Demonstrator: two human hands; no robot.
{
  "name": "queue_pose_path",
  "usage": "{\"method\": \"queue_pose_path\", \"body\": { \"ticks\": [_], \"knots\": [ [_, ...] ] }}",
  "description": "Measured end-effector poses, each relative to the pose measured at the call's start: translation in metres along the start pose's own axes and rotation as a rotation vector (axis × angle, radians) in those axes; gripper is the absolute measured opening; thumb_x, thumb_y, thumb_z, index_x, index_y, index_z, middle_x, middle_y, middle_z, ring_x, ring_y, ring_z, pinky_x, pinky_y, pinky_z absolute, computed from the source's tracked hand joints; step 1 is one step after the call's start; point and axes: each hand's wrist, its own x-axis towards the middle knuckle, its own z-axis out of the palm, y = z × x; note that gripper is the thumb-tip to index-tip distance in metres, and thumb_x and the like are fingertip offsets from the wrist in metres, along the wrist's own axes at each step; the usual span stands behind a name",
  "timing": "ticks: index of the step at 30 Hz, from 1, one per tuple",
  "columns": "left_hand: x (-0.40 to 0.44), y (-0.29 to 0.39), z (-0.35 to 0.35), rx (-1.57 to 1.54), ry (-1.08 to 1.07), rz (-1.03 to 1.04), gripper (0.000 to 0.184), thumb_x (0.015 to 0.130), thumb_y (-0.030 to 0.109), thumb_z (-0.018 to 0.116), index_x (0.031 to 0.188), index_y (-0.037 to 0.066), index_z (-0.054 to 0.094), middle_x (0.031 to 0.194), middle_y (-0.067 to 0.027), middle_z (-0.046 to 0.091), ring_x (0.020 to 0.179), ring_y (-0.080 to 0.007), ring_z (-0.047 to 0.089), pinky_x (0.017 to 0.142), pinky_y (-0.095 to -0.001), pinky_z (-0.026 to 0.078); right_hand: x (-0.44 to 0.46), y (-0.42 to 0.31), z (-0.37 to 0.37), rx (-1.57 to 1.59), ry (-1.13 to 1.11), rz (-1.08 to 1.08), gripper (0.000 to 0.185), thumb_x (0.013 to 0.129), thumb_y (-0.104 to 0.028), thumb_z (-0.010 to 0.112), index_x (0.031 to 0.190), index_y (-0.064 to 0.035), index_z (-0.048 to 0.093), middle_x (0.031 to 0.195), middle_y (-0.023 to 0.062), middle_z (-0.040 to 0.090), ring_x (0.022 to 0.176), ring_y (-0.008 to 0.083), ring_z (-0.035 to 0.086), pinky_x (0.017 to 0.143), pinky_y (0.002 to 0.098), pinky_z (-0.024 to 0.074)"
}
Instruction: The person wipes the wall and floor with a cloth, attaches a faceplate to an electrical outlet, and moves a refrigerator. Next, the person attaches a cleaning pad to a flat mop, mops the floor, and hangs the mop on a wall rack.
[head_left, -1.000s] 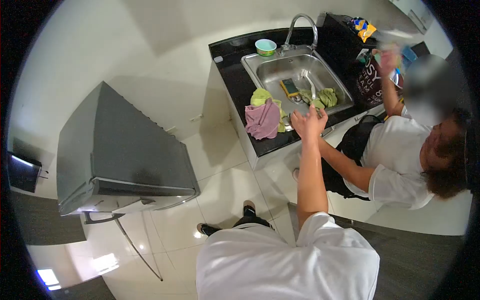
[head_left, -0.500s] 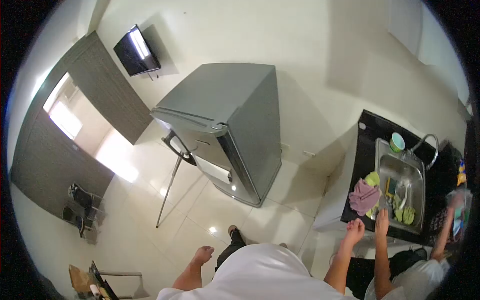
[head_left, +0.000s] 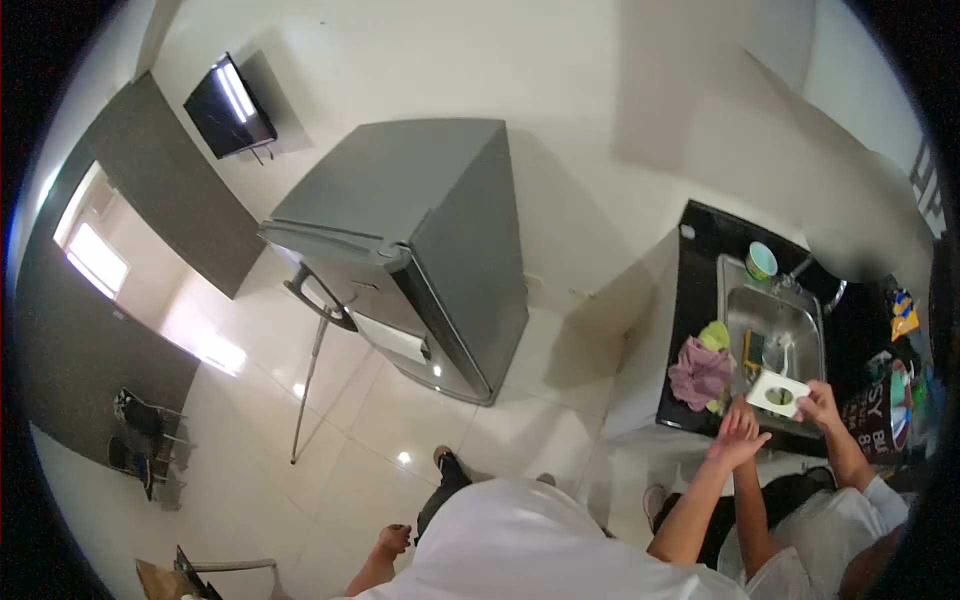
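Note:
My right hand (head_left: 738, 450) reaches to the counter's front edge with its fingers apart and nothing held. It meets or overlaps a co-worker's hand (head_left: 740, 415); I cannot tell whether they touch. The co-worker's other hand (head_left: 820, 408) holds a white rectangular piece with a round opening (head_left: 768, 388) above the sink (head_left: 735, 300). Down at my side, my left hand (head_left: 395, 540) hangs with loosely curled fingers, nothing visible in it. A crumpled mauve cloth (head_left: 698, 375) and a yellow-green cloth (head_left: 714, 336) lie beside the sink.
A green bowl (head_left: 761, 261) stands behind the sink, and a sponge (head_left: 753, 350) sits inside it. Colourful packets (head_left: 903, 315) are at the counter's right. A grey fridge (head_left: 440, 190) and a thin stand leg (head_left: 310, 385) rise ahead. Chairs (head_left: 140, 420) are far left.
The view has shifted, and my right hand has opened from a curl toward the co-worker's hand. The co-worker's other hand has come from the right-hand packets to over the sink, holding the white piece.

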Motion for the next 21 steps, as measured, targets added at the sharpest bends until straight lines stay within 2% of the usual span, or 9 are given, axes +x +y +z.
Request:
{"method": "queue_pose_path", "body": {
  "ticks": [1,3,6,7,9,14,17,19,21],
  "knots": [
    [0.011,-0.014,-0.001,0.088,-0.004,0.061,0.032,0.092,0.028,0.065,0.109,0.001,0.063,0.083,-0.0062,0.063,0.063,-0.0180,0.058,0.051,-0.0333,0.044,-0.011,-0.009,0.017,0.115,0.082,0.019,0.073,0.097,-0.067,0.020,0.137,-0.0111,0.043,0.124,0.0124,0.055,0.112,0.0312,0.056,0.103,0.0449,0.0445],
    [-0.002,0.006,0.000,0.111,0.039,0.058,0.033,0.092,0.028,0.065,0.111,0.001,0.063,0.084,-0.0069,0.063,0.065,-0.0180,0.058,0.051,-0.0334,0.045,-0.004,-0.011,0.007,0.185,-0.211,-0.075,0.059,0.099,-0.057,0.034,0.131,-0.0098,0.049,0.123,0.0105,0.057,0.108,0.0304,0.059,0.098,0.0458,0.0485],
    [-0.029,0.057,0.009,0.098,0.087,-0.053,0.037,0.091,0.030,0.066,0.114,0.001,0.063,0.085,-0.0075,0.063,0.066,-0.0185,0.060,0.051,-0.0328,0.046,0.010,-0.010,0.006,0.214,-0.174,-0.196,0.043,0.099,-0.046,0.045,0.123,-0.0111,0.053,0.105,0.0049,0.063,0.092,0.0205,0.063,0.089,0.0387,0.0526],
    [-0.025,0.060,0.005,-0.036,0.080,-0.086,0.037,0.091,0.030,0.066,0.113,0.000,0.064,0.086,-0.0080,0.064,0.068,-0.0194,0.060,0.054,-0.0339,0.047,0.026,-0.007,-0.010,0.271,-0.450,-0.148,0.043,0.099,-0.049,0.043,0.120,-0.0124,0.054,0.097,0.0029,0.062,0.086,0.0167,0.062,0.083,0.0345,0.0533],
    [-0.014,0.078,0.010,-0.099,0.027,-0.117,0.038,0.091,0.031,0.066,0.112,0.000,0.064,0.086,-0.0086,0.065,0.069,-0.0203,0.061,0.056,-0.0350,0.049,0.027,-0.013,-0.027,0.268,-0.471,-0.129,0.046,0.100,-0.055,0.038,0.114,-0.0136,0.054,0.085,-0.0001,0.058,0.074,0.0112,0.057,0.071,0.0275,0.0524],
    [0.006,0.155,0.019,0.404,0.087,0.407,0.037,0.093,0.028,0.061,0.107,-0.006,0.065,0.086,-0.0110,0.068,0.078,-0.0183,0.062,0.076,-0.0334,0.052,-0.056,0.014,0.046,0.155,0.266,-0.156,0.050,0.102,-0.055,0.031,0.108,-0.0102,0.051,0.081,-0.0014,0.050,0.061,0.0113,0.048,0.053,0.0262,0.0427],
    [-0.036,0.286,0.103,0.319,-0.011,0.581,0.035,0.095,0.024,0.058,0.112,-0.007,0.064,0.098,-0.0142,0.068,0.092,-0.0186,0.063,0.084,-0.0312,0.050,-0.081,0.046,0.035,-0.035,0.073,0.005,0.046,0.103,-0.051,0.036,0.101,-0.0075,0.051,0.070,0.0001,0.044,0.055,0.0131,0.046,0.052,0.0276,0.0409],
    [-0.068,0.364,0.151,0.549,-0.226,0.949,0.037,0.098,0.023,0.058,0.120,-0.006,0.059,0.100,-0.0120,0.068,0.092,-0.0184,0.064,0.084,-0.0317,0.051,-0.110,0.072,0.031,-0.197,-0.078,0.133,0.048,0.103,-0.050,0.038,0.098,-0.0049,0.051,0.067,0.0007,0.041,0.053,0.0139,0.045,0.052,0.0282,0.0407],
    [-0.103,0.409,0.214,0.348,-0.507,0.859,0.039,0.098,0.025,0.057,0.126,-0.002,0.057,0.105,-0.0125,0.067,0.094,-0.0174,0.064,0.086,-0.0304,0.050,-0.134,0.077,0.044,-0.230,-0.152,0.237,0.047,0.103,-0.049,0.038,0.096,-0.0038,0.050,0.066,0.0008,0.040,0.052,0.0144,0.046,0.051,0.0290,0.0410]
  ]
}}
